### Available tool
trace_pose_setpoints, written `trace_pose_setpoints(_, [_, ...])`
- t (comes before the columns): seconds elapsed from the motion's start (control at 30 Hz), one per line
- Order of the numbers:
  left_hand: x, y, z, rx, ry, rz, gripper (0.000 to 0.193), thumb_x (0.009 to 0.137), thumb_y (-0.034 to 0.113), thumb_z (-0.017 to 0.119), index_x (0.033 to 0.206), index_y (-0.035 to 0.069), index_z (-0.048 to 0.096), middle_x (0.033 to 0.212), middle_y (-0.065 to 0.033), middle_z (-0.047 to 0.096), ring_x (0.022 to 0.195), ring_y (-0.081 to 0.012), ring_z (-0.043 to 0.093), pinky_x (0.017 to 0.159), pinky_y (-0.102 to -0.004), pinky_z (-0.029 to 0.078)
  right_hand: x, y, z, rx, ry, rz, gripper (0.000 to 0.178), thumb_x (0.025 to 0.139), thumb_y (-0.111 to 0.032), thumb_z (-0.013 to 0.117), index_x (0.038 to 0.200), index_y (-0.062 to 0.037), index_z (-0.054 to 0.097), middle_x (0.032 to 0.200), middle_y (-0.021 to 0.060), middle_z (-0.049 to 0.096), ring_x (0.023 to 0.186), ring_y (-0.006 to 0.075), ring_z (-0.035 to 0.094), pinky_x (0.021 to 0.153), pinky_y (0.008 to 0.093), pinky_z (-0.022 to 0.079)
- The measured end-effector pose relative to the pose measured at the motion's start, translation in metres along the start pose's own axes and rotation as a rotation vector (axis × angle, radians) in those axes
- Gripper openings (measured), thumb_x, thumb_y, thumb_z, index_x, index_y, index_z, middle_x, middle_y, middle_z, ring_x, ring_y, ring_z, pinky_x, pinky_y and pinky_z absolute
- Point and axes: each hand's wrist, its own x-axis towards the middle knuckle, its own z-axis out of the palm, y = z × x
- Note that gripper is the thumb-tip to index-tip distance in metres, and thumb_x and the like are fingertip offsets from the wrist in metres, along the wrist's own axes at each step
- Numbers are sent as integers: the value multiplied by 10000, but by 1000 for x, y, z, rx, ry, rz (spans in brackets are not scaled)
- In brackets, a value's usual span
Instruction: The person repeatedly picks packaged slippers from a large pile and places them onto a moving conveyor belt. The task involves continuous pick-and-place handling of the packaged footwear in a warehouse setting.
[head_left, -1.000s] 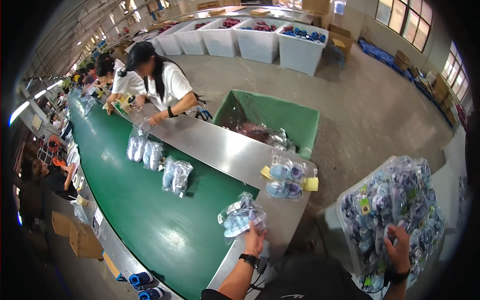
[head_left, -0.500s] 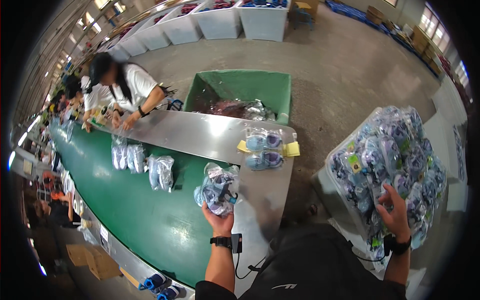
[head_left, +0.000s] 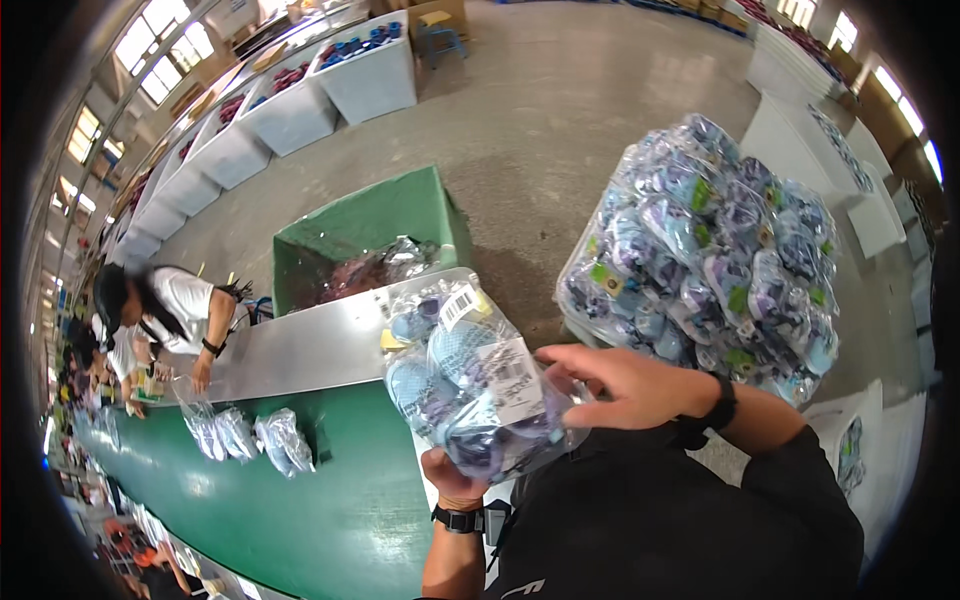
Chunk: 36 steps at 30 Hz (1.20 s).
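A clear plastic bag of light blue and purple shoes, with white printed labels, is held up over the table's end. Closed round its lower edge is my left hand; its fingertips are partly hidden behind the bag. At the bag's right edge, my right hand has thumb and fingers apart, touching the loose plastic. Behind the bag, a blue and purple shoe with yellow paper lies on the steel tabletop, partly covered from view.
To the right stands a bin heaped with bagged shoes. A green bin holding crumpled plastic is beyond the table. More bagged shoes lie on the green conveyor belt. A co-worker handles plastic at the far left.
The bagged shoes have been raised off the table area, nearer to me, by my left hand. My right hand has moved left from the heaped bin to the bag. The view has turned right.
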Motion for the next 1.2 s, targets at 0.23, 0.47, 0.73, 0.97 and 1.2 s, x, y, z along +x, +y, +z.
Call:
trace_pose_setpoints(0.23, [3,-10,30,106,36,49,794,767,346,707,1482,35,558,1456,-167,634,1333,-347,608,1176,-507,446,4,7,14,64,144,-149,826,936,-281,771,1599,-7,363,1423,236,590,1265,337,638,1096,433,494])
trace_pose_setpoints(0.47, [3,-11,24,117,-14,23,777,739,250,677,1462,-6,554,1395,-185,669,1282,-359,641,1173,-530,439,-1,12,13,123,224,-220,796,872,-94,712,1588,11,381,1404,193,594,1267,285,620,1126,418,472])
trace_pose_setpoints(0.73, [4,-16,41,117,-47,25,776,714,133,671,1469,6,540,1366,-178,676,1290,-364,635,1197,-534,423,-7,15,5,300,210,-151,819,851,-25,672,1597,42,343,1474,175,558,1404,256,535,1216,407,387])
trace_pose_setpoints(0.97, [0,-18,46,182,-139,7,741,724,64,705,1444,-14,547,1340,-175,682,1263,-382,649,1190,-539,431,-13,20,3,398,200,-142,791,854,61,613,1597,46,345,1529,161,511,1453,250,486,1242,399,353])
trace_pose_setpoints(1.2, [7,-18,72,265,-44,-65,669,952,423,647,1480,27,536,1393,-171,665,1289,-345,650,1120,-513,515,-9,18,0,266,239,-45,718,994,-200,737,1565,45,378,1354,141,618,1281,194,588,1077,371,484])
